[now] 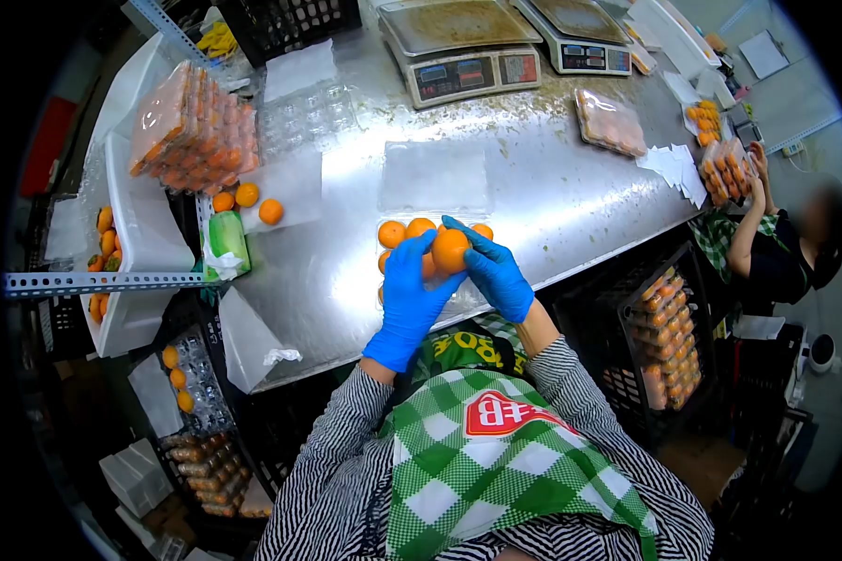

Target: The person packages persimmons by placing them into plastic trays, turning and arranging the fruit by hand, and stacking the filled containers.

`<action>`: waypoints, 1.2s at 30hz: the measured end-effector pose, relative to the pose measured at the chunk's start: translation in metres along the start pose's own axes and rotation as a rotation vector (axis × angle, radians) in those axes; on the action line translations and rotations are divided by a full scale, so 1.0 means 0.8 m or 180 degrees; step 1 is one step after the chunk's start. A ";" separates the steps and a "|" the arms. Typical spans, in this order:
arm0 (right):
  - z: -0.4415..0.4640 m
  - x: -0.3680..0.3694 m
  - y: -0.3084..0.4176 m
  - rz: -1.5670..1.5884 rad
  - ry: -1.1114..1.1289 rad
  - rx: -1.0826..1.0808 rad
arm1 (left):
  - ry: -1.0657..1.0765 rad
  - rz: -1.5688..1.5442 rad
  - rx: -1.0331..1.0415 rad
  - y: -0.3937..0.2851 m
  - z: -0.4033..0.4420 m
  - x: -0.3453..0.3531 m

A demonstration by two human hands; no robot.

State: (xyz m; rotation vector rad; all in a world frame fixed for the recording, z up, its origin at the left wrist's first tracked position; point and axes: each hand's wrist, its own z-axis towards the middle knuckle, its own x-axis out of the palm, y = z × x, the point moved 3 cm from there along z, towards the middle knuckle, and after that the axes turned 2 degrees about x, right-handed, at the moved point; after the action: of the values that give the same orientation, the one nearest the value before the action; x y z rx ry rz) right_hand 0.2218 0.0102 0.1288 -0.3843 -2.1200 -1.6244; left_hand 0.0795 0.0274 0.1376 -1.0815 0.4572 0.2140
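Between my two blue-gloved hands is a round orange fruit (pixel 451 251), raised over an open clear plastic clamshell box (pixel 478 301). My left hand (pixel 408 297) is closed on its left side, with the thumb under it. My right hand (pixel 498 276) grips it from the right, fingers bent over the top. More of the same fruit (pixel 391 234) sits in the box's cups, partly hidden by my hands. The box's lid (pixel 434 176) lies folded back on the metal table, away from me.
Stacked filled boxes (pixel 192 131), loose fruit (pixel 270 211) and a green-and-white packet (pixel 227 241) are at left. Two scales (pixel 468 70) stand at the back. A filled box (pixel 610 122) lies at right, near a co-worker (pixel 776 234) holding another box. Crates (pixel 660 337) flank the table.
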 end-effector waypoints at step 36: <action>-0.073 -0.008 -0.123 0.1351 -0.0561 0.0780 | 0.0039 0.0132 -0.1399 0.083 -0.128 -0.048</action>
State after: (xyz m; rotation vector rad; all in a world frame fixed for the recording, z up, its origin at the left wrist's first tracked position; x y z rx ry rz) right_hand 0.1909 -0.0725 0.0557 -0.8547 -2.1435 -1.1133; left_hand -0.0059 -0.0305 0.0622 -1.5043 0.4548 0.3554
